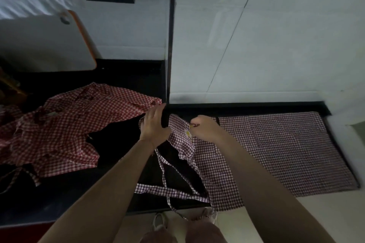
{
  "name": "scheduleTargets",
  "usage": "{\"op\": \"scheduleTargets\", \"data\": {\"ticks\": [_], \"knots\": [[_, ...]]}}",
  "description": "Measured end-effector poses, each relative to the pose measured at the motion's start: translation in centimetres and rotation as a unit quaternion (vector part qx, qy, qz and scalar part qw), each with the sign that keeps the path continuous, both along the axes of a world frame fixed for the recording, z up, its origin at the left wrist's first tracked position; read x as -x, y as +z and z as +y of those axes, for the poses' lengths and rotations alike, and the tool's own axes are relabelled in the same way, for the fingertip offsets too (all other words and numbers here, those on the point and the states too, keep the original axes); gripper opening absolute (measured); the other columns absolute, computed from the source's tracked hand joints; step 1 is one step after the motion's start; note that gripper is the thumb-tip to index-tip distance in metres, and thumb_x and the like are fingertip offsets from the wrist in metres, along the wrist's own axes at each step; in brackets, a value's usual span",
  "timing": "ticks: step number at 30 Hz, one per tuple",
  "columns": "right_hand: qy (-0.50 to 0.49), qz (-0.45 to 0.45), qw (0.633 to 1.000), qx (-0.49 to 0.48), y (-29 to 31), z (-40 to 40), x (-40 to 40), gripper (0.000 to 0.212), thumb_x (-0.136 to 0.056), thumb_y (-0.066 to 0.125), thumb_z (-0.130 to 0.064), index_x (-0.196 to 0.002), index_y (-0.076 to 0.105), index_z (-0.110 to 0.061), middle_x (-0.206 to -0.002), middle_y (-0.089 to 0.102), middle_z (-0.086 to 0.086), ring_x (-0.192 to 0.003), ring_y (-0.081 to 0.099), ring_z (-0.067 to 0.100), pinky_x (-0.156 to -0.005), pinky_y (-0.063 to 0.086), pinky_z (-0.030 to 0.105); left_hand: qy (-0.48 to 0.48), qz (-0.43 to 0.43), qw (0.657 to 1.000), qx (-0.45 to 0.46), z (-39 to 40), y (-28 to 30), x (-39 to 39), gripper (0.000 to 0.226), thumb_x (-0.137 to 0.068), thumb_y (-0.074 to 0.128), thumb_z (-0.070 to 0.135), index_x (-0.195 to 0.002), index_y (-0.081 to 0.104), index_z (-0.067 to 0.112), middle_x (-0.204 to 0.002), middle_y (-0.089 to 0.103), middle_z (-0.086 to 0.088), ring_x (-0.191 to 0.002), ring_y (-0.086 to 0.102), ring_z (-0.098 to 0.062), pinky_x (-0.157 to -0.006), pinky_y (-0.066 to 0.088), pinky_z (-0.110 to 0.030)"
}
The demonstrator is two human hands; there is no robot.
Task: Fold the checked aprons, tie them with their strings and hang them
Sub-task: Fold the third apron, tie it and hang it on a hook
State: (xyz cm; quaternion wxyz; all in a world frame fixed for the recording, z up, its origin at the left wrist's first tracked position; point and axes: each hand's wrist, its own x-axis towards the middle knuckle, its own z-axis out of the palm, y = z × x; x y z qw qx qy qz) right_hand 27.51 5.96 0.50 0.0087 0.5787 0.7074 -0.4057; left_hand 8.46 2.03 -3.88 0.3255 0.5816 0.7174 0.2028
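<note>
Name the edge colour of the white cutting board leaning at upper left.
Orange, on the white cutting board's rim; head view shows it.

A dark-checked apron point(276, 154) is lying spread flat on the bench, strings point(173, 189) trailing; red-checked aprons point(65, 130) are lying crumpled left.

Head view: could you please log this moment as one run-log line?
left hand: open, flat on dark-checked apron | right hand: pinching its top edge | red-checked aprons: heaped, unfolded | strings: loose

crumpled aprons point(65, 126) left on the counter point(59, 199), flat apron point(286, 154) right, perhaps a board point(45, 43) behind
</note>
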Motion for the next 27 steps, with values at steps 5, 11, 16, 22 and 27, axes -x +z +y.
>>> {"op": "scheduleTargets", "data": {"ticks": [5, 11, 16, 22, 27], "knots": [[0.037, -0.021, 0.997, -0.057, 0.8, 0.2, -0.4, 0.026, -0.09, 0.056, -0.017, -0.083, 0.065, 0.006, -0.09, 0.056, 0.016, -0.083, 0.056, 0.028, -0.07, 0.043, 0.035, -0.179, 0.085, 0.979, 0.044, 1.6, 0.3, -1.1, 0.023, -0.076, 0.072, 0.035, -0.099, 0.071, 0.035, -0.148, 0.044, 0.01, -0.145, 0.025, -0.021, -0.118, 0.019, -0.046], [-0.112, 0.039, 0.987, -0.106, -2.5, -0.3, -1.9, 0.04, -0.093, 0.064, -0.017, -0.129, 0.047, -0.018, -0.118, 0.037, -0.003, -0.09, 0.058, 0.018, -0.074, 0.049, 0.027, -0.034, 0.009, 0.993, 0.109, 1.9, 1.7, 0.5, 0.021, -0.088, 0.058, 0.028, -0.068, 0.058, 0.023, -0.079, 0.066, 0.0, -0.081, 0.063, -0.019, -0.073, 0.049, -0.03], [-0.075, -0.158, 0.984, -0.037, -7.3, -2.4, -4.1, 0.029, -0.095, 0.054, -0.014, -0.123, 0.054, -0.011, -0.128, 0.054, 0.012, -0.107, 0.059, 0.024, -0.09, 0.052, 0.035, -0.099, -0.028, 0.977, 0.184, 1.3, -0.7, 0.9, 0.05, -0.08, 0.069, 0.044, -0.125, 0.057, 0.026, -0.126, 0.058, 0.002, -0.113, 0.055, -0.018, -0.099, 0.044, -0.032], [-0.055, -0.202, 0.977, -0.043, -9.8, -5.2, -5.9, 0.075, -0.088, 0.069, -0.028, -0.151, 0.028, -0.024, -0.156, 0.022, 0.008, -0.145, 0.022, 0.027, -0.112, 0.037, 0.045, -0.09, 0.188, 0.953, 0.219, -0.4, -3.9, -0.3, 0.045, -0.09, 0.048, 0.057, -0.118, 0.063, 0.025, -0.124, 0.063, -0.003, -0.118, 0.056, -0.027, -0.109, 0.033, -0.042], [-0.067, -0.203, 0.975, -0.058, -9.8, -5.1, -7.7, 0.079, -0.084, 0.071, -0.044, -0.15, 0.03, -0.026, -0.157, 0.022, 0.007, -0.145, 0.021, 0.027, -0.112, 0.035, 0.046, 0.029, 0.433, 0.881, 0.186, 0.3, -2.2, 1.9, 0.033, -0.089, 0.052, 0.032, -0.116, 0.064, 0.018, -0.126, 0.059, -0.006, -0.122, 0.046, -0.029, -0.108, 0.027, -0.047]]}}
